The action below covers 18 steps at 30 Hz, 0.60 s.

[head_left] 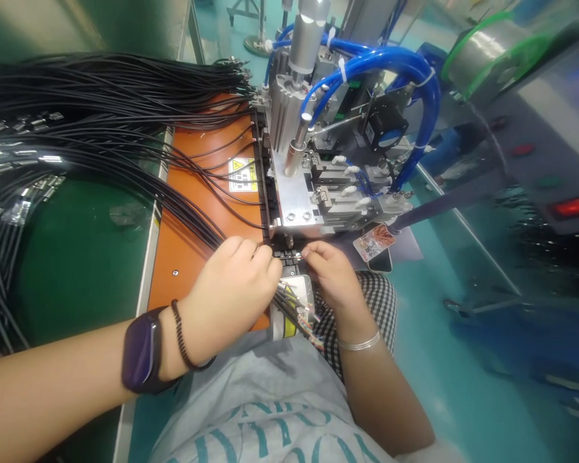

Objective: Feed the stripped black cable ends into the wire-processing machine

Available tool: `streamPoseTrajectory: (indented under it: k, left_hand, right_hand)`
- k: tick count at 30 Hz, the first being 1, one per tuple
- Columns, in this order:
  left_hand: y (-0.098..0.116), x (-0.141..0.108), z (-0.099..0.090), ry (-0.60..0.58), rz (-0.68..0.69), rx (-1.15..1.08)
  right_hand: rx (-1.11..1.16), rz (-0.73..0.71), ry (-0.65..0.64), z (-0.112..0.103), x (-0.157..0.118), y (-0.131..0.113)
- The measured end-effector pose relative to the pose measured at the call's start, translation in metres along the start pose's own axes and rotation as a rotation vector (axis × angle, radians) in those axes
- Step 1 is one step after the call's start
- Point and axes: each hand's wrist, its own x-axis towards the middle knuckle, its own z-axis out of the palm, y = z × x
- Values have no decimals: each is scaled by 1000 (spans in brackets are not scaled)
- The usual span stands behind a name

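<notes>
My left hand (238, 280) is closed around a bundle of black cables (193, 222). The bundle's stripped ends (309, 321), with thin coloured wires, stick out below my fist. My right hand (330, 270) pinches with thumb and forefinger at a small metallic cable end (298, 256). That end lies at a dark slotted track (285, 262) at the near edge of the metal machine (294, 199). My fingers partly hide the contact there. Several single black cables (222, 173) run across the orange plate (186, 257) to the track further back.
A thick heap of black cables (101, 83) lies at the left on the green surface (87, 257). Blue air hoses (390, 58) arch over the machine. A wire spool (492, 54) with green rims stands at the upper right. A card (374, 241) hangs beside my right hand.
</notes>
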Motion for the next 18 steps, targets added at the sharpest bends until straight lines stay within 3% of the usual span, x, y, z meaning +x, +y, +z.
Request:
streamPoseTrajectory:
  k: [3,6,12,15,18]
  left_hand:
    - [4,-5,-5,-18,-18,31]
    - [6,-6,-7,-40,-38,43]
    - [0,-4,-6,-144,-47,-50]
    - [-6,-3,2,-135,-83,-33]
    - [-12,-2,10,-103,-118,-8]
  right_hand:
    - [-49,-107,49,-4,-5,0]
    - [-194,-347,75,-11,-20,-7]
    - [-601,-849,-322,-17,-43,-27]
    - [-598,-925,-312,-11,-41,-26]
    - [-565,-909,-196,-4,-36,-19]
